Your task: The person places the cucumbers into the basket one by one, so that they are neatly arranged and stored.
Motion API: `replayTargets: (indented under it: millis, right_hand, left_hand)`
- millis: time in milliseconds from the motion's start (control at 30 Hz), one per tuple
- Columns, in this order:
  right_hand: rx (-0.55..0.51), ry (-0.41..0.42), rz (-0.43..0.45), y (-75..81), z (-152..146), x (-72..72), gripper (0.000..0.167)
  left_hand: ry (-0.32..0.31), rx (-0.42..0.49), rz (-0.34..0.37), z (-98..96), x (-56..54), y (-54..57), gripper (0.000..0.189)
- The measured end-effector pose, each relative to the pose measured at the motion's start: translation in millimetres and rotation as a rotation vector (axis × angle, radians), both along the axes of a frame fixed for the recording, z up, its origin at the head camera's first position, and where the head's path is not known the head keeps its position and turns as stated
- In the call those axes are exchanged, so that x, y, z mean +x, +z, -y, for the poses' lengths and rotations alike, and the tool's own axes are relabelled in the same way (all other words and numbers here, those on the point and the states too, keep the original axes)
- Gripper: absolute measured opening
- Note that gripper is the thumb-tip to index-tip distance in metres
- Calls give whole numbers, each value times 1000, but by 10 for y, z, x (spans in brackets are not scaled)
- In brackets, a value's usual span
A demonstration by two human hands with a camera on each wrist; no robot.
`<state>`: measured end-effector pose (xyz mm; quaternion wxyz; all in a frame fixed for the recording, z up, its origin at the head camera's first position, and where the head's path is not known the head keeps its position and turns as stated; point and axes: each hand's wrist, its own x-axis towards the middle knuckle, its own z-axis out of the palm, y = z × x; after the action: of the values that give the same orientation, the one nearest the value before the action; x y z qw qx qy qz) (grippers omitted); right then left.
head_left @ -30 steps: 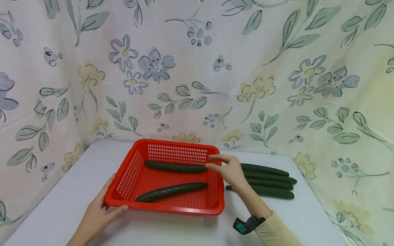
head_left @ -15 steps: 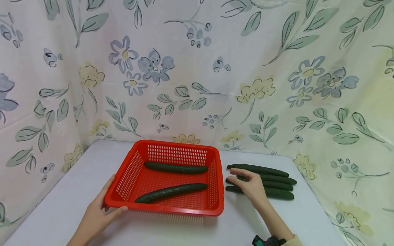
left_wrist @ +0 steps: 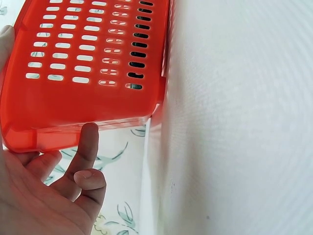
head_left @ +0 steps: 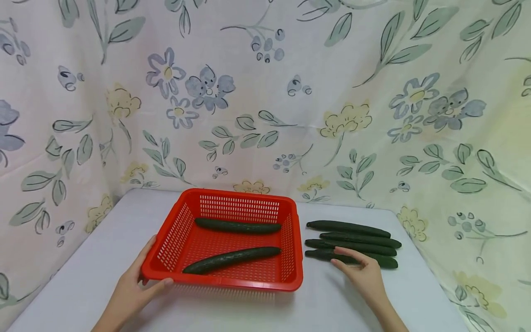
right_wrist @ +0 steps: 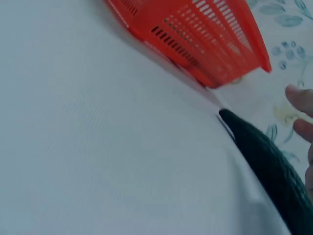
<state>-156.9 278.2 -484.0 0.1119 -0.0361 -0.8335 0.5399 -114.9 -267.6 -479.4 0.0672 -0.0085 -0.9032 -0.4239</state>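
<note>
A red plastic basket [head_left: 232, 281] with slotted walls stands on the table, holding two cucumbers: one along the back [head_left: 238, 226], one slanting across the front [head_left: 232, 259]. At its front left corner my left hand [head_left: 132, 288] grips the rim, thumb on the front edge and other fingers around the outside. The left wrist view shows those fingers [left_wrist: 88, 147] against the basket wall. To the basket's right, my right hand [head_left: 365, 272] hovers over the nearest cucumber [head_left: 321, 254] of a row, thumb and fingers apart. In the right wrist view its fingertips [right_wrist: 298, 100] stay off the cucumber [right_wrist: 269, 166].
Behind the nearest cucumber, several more lie side by side, the farthest [head_left: 348, 227] toward the table's back. The white table [head_left: 232, 316] ends at a floral cloth [head_left: 257, 101] hanging along the back and both sides.
My right hand has moved from above the basket's right rim, rightward and toward me, over the nearest cucumber. My left hand and the basket have stayed put.
</note>
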Motion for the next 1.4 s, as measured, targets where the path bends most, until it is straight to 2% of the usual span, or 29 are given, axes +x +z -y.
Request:
replayTargets:
  millis: [167, 467, 733, 867, 967, 1167, 1400]
  right_hand:
    - [-14, -64, -63, -97, -181, 61, 37]
    - [47, -125, -77, -167, -356, 56, 39]
    - [56, -254, -8, -157, -581, 36, 48]
    - [35, -316, 8, -148, -691, 20, 50]
    - [12, -328, 17, -162, -741, -1, 52]
    - [-7, -298, 49, -211, -767, -30, 56]
    - [113, -287, 15, -299, -772, -31, 52]
  left_hand:
    - [1, -8, -8, -7, -6, 10, 113]
    - [5, 13, 64, 28, -2, -7, 113]
    - [-4, -21, -35, 15, 13, 11, 111]
    - [-5, -11, -43, 7, 8, 14, 111]
    - [0, -11, -34, 5, 6, 19, 112]
    - [1, -10, -11, 6, -4, 20, 113]
    - [4, -6, 17, 7, -11, 10, 114]
